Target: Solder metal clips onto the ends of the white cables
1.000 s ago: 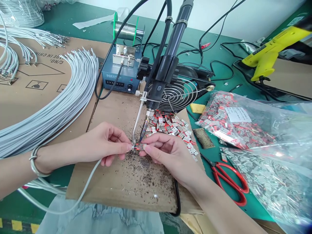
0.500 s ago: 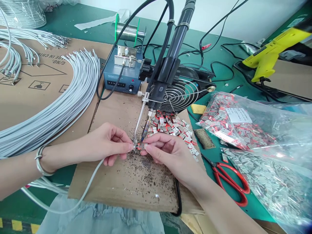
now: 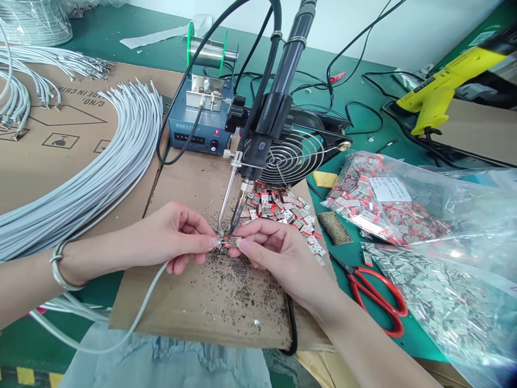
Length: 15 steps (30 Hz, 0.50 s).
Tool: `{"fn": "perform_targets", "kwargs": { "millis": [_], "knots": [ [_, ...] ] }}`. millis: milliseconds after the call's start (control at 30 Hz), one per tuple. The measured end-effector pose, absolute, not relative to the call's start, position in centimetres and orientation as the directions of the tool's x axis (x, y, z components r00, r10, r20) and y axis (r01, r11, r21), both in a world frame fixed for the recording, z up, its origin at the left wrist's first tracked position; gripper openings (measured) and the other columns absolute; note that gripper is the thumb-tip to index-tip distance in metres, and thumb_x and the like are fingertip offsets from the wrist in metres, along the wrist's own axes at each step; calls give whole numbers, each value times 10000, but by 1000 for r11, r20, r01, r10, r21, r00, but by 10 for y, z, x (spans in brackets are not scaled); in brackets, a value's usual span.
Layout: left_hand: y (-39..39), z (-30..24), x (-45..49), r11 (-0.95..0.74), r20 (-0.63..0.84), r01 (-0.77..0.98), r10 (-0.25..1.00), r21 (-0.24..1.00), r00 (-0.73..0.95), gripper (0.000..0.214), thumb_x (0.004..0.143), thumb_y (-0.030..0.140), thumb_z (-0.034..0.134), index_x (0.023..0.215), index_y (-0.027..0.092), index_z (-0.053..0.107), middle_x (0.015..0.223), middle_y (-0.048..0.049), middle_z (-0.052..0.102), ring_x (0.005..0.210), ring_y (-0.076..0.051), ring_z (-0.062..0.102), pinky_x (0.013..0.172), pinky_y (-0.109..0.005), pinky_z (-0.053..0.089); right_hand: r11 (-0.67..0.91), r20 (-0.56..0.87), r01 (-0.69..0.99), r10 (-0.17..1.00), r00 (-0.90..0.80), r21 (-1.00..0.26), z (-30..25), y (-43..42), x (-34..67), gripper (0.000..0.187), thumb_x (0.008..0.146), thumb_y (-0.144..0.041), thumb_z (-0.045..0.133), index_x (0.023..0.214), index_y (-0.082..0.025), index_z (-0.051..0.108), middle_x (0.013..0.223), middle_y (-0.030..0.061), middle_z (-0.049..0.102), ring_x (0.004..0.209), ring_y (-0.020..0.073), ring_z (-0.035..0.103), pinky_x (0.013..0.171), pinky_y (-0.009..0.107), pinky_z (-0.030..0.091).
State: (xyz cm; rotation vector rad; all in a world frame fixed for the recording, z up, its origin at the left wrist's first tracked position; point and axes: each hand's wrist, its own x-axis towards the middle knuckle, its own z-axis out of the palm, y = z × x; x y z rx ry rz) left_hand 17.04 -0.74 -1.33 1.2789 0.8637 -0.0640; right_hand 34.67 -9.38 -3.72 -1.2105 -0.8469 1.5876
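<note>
Near the middle of the frame the left hand [image 3: 183, 242] pinches the end of a white cable [image 3: 147, 302] between thumb and fingertips, with no gap left; the cable drops from under the palm and loops out at lower left. The right hand [image 3: 274, 250] has a small metal USB connector [image 3: 233, 242] squeezed between thumb and forefinger, right beside the cable end. Whether the two parts touch is too small to tell.

Close above them stands the soldering iron [image 3: 257, 148], slanting down from the top of the frame, its tip at the connector. A thin solder feed tube [image 3: 227, 196] descends just left of it, so the space over the fingertips is crowded. Behind, the blue solder feeder [image 3: 210, 132] carries a solder spool [image 3: 212, 54], and a fan [image 3: 299, 156] with a wire guard sits behind the iron.

A loose pile of USB connectors [image 3: 301, 215] lies just beyond the right hand. Dark crumbs litter the cardboard sheet [image 3: 189, 318] beneath the hands. Right of centre are a yellow sponge [image 3: 325, 179], a speckled brown pad [image 3: 335, 228] and red-handled scissors [image 3: 379, 302]; two clear bags of parts [image 3: 440, 307] fill the right edge. A thick cable bundle [image 3: 133, 134] curves across the left, and a yellow pistol-shaped tool [image 3: 438, 102] occupies the upper right.
</note>
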Motion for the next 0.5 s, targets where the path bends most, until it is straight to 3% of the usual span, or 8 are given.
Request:
{"fn": "perform_targets", "kwargs": {
  "millis": [500],
  "knots": [
    [-6,-16,172,313,-610,524,393,792,688,141,783,265,585,728,137,607,542,43,583,321,-39,458,302,-130,340,-375,-379,-147,925,-2,-915,-33,-93,344,144,648,-260,744,740,-180,667,639,17,709,574,104,642,435,163,412]
  ]
}}
